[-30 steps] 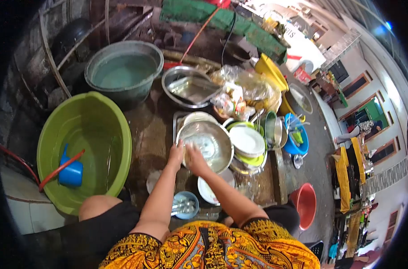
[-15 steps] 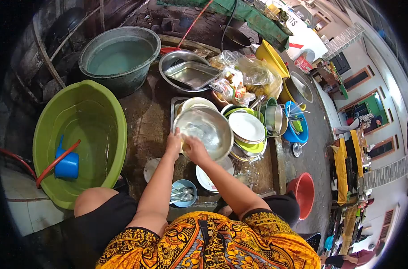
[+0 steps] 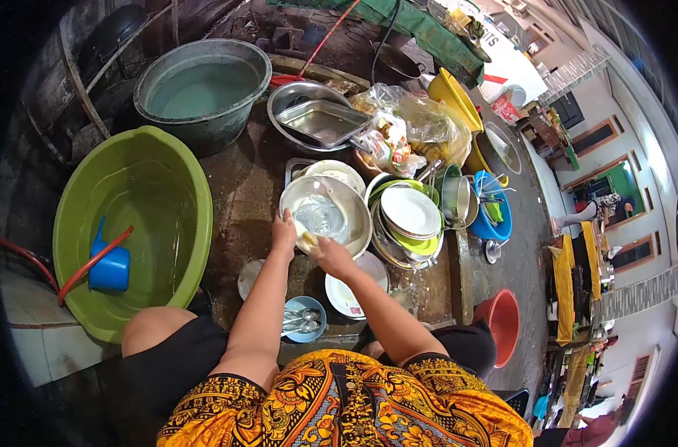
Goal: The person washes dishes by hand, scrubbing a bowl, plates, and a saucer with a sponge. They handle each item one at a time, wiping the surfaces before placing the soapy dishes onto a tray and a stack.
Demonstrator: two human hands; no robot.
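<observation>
A round metal bowl (image 3: 328, 205) is tilted with its inside toward me, wet and streaked with suds. My left hand (image 3: 283, 232) is closed on the bowl's left rim. My right hand (image 3: 330, 255) is closed round a small yellowish sponge (image 3: 309, 240), which lies against the bowl's lower edge. Behind the bowl, stacked dishes (image 3: 339, 173) show in part. Below it is a white plate (image 3: 345, 298), and nearer to me a light blue bowl (image 3: 305, 334) holds several spoons. Right of the metal bowl, a white plate (image 3: 410, 211) tops a stack of green and white dishes.
On the left stand a green tub (image 3: 194, 257) with a blue dipper (image 3: 110, 270) and a grey tub (image 3: 231, 123) of water. Farther out are a metal basin (image 3: 278, 112), plastic bags (image 3: 436, 128), a blue basket (image 3: 503, 227) and a red basin (image 3: 503, 320). A person (image 3: 588, 214) is far right.
The metal bowl has shifted slightly left and down, showing more of its inside. My right hand and the sponge have moved slightly toward the bowl's lower rim.
</observation>
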